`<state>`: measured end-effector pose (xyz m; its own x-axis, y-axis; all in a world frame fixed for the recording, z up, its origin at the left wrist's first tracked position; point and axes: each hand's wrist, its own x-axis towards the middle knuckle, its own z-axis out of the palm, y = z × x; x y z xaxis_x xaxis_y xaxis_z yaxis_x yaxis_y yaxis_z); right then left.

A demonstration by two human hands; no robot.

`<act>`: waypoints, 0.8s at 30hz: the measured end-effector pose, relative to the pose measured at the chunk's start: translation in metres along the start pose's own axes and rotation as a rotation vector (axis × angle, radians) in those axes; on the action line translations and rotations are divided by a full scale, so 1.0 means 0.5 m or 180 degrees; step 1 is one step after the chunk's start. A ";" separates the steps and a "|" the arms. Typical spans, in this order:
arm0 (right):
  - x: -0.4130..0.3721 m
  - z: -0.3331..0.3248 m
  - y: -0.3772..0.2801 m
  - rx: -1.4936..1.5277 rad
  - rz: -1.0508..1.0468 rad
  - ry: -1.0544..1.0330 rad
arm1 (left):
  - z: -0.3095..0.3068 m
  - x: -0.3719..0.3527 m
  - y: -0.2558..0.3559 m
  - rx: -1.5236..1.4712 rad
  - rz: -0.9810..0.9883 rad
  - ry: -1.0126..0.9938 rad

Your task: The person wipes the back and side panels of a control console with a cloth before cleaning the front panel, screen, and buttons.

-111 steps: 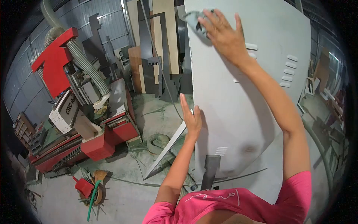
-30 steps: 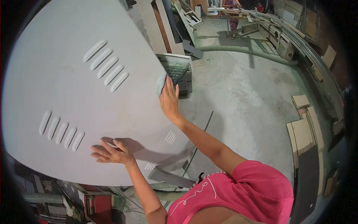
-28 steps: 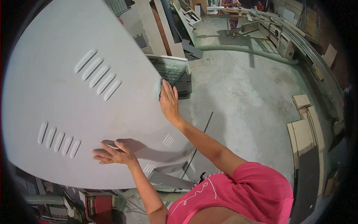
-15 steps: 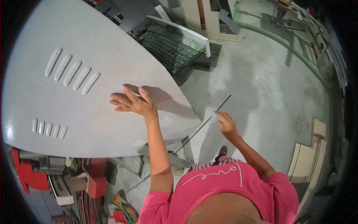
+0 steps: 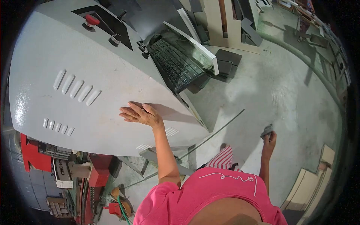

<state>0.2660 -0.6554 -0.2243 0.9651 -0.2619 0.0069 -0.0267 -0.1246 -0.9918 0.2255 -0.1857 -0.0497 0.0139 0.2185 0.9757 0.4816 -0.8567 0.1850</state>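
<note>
Holds the left hand (image 5: pixel 141 114), in the head view, at the broad face of a pale grey sheet-metal cabinet (image 5: pixel 107 122), fingers loosely spread and slightly bent. Casts a dark shadow just beside that hand; leaves firm contact between palm and metal impossible to judge. Pinches in the right hand (image 5: pixel 269 141), between thumb and bunched fingers, a crumpled grey cloth (image 5: pixel 267 130), jutting just past the fingertips. Has that cloth out over the pale concrete floor (image 5: pixel 288 101), well apart from the left hand and from the cabinet.

Shows two rows of raised oblong louvres (image 5: pixel 77 90) past the left fingertips, on the side away from the right hand. Includes a black keyboard (image 5: pixel 174 63) in a white-edged, box-like tray (image 5: pixel 215 66), farther out than both hands and between them sideways. Places a brown, round, basket-like container (image 5: pixel 129 207) nearer the body than the left hand, with a red plastic dustpan (image 5: pixel 112 208) and a green stick-like handle (image 5: pixel 122 210) in or against it, too small to say which.
</note>
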 end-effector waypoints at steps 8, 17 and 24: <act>0.136 0.209 -0.196 0.0219 -0.0728 -0.1852 | 0.010 -0.023 0.025 0.0150 -0.0256 0.0131; 0.241 0.462 -0.643 0.0493 -0.2937 -0.3394 | 0.042 -0.030 0.055 0.0388 -0.0411 0.0457; 0.191 0.619 -0.736 0.0732 -0.3244 -0.5213 | 0.047 -0.034 0.098 0.0099 -0.1109 0.0582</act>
<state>0.4484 -0.3384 0.1022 -0.1327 0.8387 0.5282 0.5102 0.5146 -0.6891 0.2696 -0.2202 -0.0598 -0.3100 0.4046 0.8604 0.4561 -0.7307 0.5079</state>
